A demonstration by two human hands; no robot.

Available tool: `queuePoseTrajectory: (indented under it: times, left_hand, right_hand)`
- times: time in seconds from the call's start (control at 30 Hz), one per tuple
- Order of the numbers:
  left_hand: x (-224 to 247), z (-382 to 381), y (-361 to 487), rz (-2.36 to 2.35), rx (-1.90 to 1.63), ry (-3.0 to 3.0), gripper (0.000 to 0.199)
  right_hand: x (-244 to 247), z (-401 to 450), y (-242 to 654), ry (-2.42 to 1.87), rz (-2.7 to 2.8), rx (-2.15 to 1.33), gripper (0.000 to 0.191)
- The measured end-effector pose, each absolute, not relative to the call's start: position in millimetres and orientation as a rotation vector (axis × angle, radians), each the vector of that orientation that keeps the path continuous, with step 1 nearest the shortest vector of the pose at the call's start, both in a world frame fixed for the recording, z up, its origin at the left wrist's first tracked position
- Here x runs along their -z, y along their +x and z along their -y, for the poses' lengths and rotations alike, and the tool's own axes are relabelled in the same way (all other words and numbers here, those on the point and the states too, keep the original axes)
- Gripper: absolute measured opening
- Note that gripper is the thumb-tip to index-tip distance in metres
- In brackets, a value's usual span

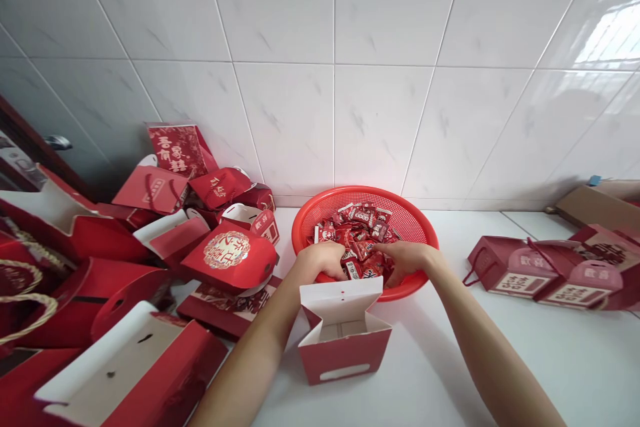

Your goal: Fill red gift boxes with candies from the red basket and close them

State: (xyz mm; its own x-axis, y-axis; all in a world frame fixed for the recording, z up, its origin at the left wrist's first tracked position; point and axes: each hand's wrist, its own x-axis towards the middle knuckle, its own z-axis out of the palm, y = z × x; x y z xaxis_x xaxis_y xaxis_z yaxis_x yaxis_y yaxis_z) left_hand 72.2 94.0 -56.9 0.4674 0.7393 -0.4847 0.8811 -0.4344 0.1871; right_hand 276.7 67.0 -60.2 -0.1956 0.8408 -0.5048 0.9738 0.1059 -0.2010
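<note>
A red plastic basket (pixel 370 193) by the tiled wall holds a heap of small red wrapped candies (pixel 361 230). My left hand (pixel 327 258) reaches over its near left rim, fingers bent down among the candies and partly hidden. From the right side my right hand (pixel 407 257) dips in, thumb and fingers apart, touching the candies. I see nothing clearly gripped in either hand. Between my forearms, just in front of the basket, an open red carton (pixel 345 355) stands upright with its white-lined flap raised; its visible inside shows only the bottom.
Many red gift boxes, such as one with a round floral print (pixel 227 250), crowd the left side. Closed pink-red boxes with cord handles (pixel 525 273) stand at right. Behind them sits a brown cardboard box (pixel 595 210). The tiled wall (pixel 285 127) bounds the white counter (pixel 430 360).
</note>
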Motion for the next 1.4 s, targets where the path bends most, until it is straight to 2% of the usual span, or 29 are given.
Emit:
queuePoseTrajectory:
  times: [0.07,0.23,0.4,0.6,0.77,0.9,1.13,1.23,1.4]
  left_hand:
    - [59,-96,72,-1.327,0.479,2.32,0.048]
    - [61,-103,69,-1.088,0.468,2.359,0.083]
    - [61,-106,68,-0.987,0.46,2.363,0.092]
    - [62,-108,72,-1.023,0.523,2.336,0.084]
    - [63,-109,76,-0.999,0.339,2.317,0.036]
    - [60,-112,81,-1.024,0.147,2.287,0.013]
    - [59,-123,78,-1.108,-0.35,2.201,0.022]
    - [60,-124,75,-1.08,-0.411,2.131,0.024]
    - [65,-121,73,-1.08,-0.425,2.081,0.027]
  right_hand:
    - [63,-67,276,1.78,-2.149,0.719,0.106]
    - [68,-69,278,1.695,-2.268,0.763,0.087]
    - [67,-70,279,1.7,-2.389,0.82,0.07]
    - [67,-70,280,1.717,-2.563,0.915,0.054]
    - [66,-70,282,1.709,-2.699,1.018,0.047]
    - [64,-70,283,1.966,-2.733,1.404,0.033]
    - [64,-71,286,2.433,-2.628,1.826,0.033]
    - [64,-72,287,2.502,-2.574,2.013,0.034]
    - [66,-72,286,2.472,-2.596,1.986,0.034]
